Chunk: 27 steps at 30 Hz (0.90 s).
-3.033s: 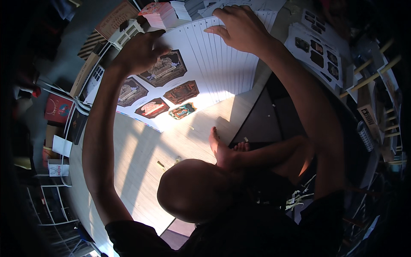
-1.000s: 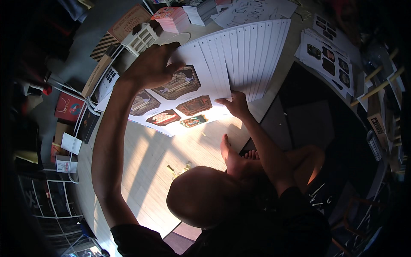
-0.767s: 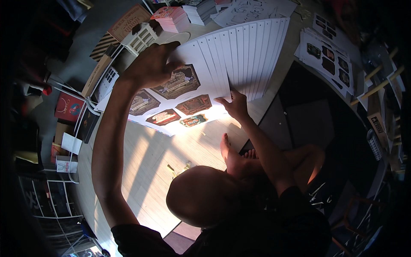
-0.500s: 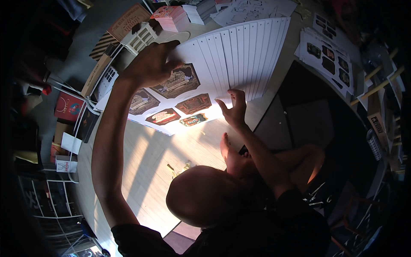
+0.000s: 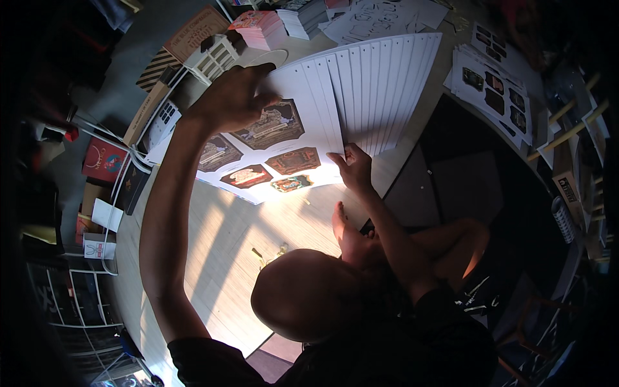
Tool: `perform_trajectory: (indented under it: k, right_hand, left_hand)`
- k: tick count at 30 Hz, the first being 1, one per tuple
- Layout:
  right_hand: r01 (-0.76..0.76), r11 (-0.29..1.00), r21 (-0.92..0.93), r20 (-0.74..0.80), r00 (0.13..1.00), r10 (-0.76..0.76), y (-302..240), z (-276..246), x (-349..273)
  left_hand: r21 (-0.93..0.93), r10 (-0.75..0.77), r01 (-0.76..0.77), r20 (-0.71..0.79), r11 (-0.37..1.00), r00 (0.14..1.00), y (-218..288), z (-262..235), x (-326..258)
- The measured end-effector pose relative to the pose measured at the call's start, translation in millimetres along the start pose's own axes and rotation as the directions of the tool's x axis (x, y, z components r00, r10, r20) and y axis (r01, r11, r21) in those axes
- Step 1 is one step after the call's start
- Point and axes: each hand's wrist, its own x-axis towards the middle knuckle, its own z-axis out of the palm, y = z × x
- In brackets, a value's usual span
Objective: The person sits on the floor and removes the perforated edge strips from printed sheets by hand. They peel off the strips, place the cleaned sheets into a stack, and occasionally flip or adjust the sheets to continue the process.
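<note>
A fanned stack of large white printed sheets [image 5: 309, 132] stands tilted in front of me. Dark ornate label designs show on its front sheet, and the layered edges of several sheets spread to the right. My left hand [image 5: 235, 97] holds the stack's upper left edge, thumb on the printed face and fingers over the top. My right hand [image 5: 356, 169] is closed at the lower right, its thumb and fingers pinching the edge of the front group of sheets. Between that group and the fanned sheets behind it runs a dark gap.
Beyond the stack are a white slotted rack [image 5: 211, 59], a pink-edged paper pile [image 5: 259, 29] and loose marked paper [image 5: 387, 19]. More printed sheets [image 5: 493, 90] lie at right near a spiral notebook [image 5: 563, 219]. My bare foot [image 5: 345, 229] rests on the sunlit floor.
My right hand has moved slightly down and closed its fingers on the sheet edge. The front group now stands apart from the sheets behind. My left hand stays nearly in place.
</note>
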Motion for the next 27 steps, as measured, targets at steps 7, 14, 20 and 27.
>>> perform_trajectory:
  k: [7,14,20,27]
  right_hand:
    - [-0.012,1.0,0.027,0.074,0.997,0.01,3,1,6]
    - [0.036,0.998,-0.048,0.03,0.999,-0.035,11,7,6]
    - [0.14,0.98,-0.139,-0.137,0.978,-0.159,0,10,-10]
    - [0.231,0.891,-0.39,-0.238,0.91,-0.34,-13,19,-20]
  left_hand:
    - [0.018,-0.014,0.014,0.022,1.0,1.0,-2,2,2]
    - [0.006,0.014,-0.014,0.024,1.0,1.0,-1,4,4]
    - [-0.013,-0.03,0.031,0.073,0.999,0.997,3,0,6]
    - [0.026,-0.013,0.012,0.051,1.0,0.999,3,2,3]
